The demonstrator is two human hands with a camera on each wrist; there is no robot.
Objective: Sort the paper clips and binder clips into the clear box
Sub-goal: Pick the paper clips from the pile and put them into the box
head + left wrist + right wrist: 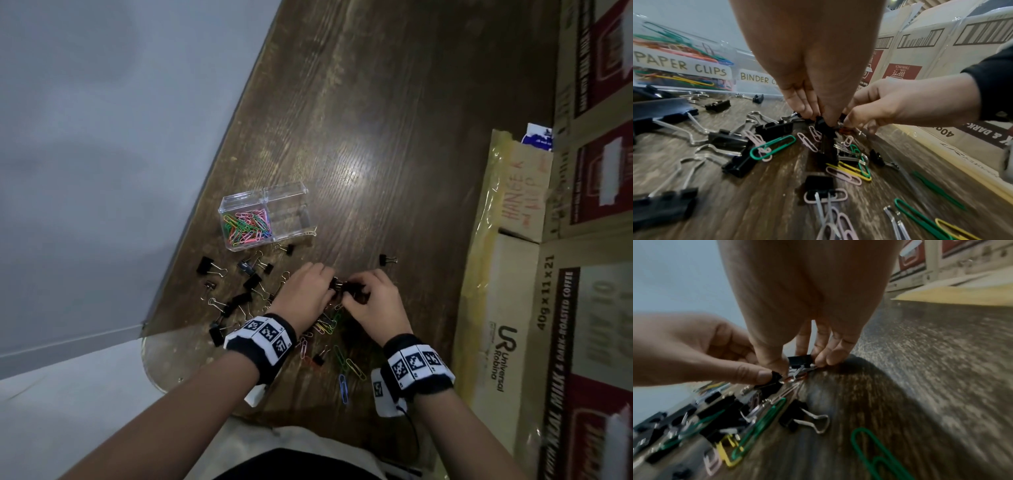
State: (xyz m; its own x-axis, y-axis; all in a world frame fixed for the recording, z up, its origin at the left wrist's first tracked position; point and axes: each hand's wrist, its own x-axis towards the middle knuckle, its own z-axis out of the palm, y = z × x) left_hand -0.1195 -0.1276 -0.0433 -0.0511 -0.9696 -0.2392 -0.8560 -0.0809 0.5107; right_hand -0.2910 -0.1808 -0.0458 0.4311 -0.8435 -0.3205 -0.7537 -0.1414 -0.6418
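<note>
The clear box (287,192) stands beyond my hands; its left compartment holds coloured paper clips (248,224) and its right one looks empty. In the left wrist view its labels read "PAPER CLIPS" (680,65) and "BINDER C…" (754,79). My left hand (329,286) pinches a small black binder clip (823,124). Right beside it, my right hand (350,295) pinches another black binder clip (800,359). The two hands meet just above the table. Loose black binder clips (251,281) lie to the left. Coloured paper clips (327,325) lie under and behind my wrists.
Stacked cardboard cartons (513,308) wall off the table's right side. The wooden table's left edge (191,246) runs diagonally, with grey floor beyond. A lone binder clip (387,259) lies right of my hands. Bare wood (376,120) stretches beyond the box.
</note>
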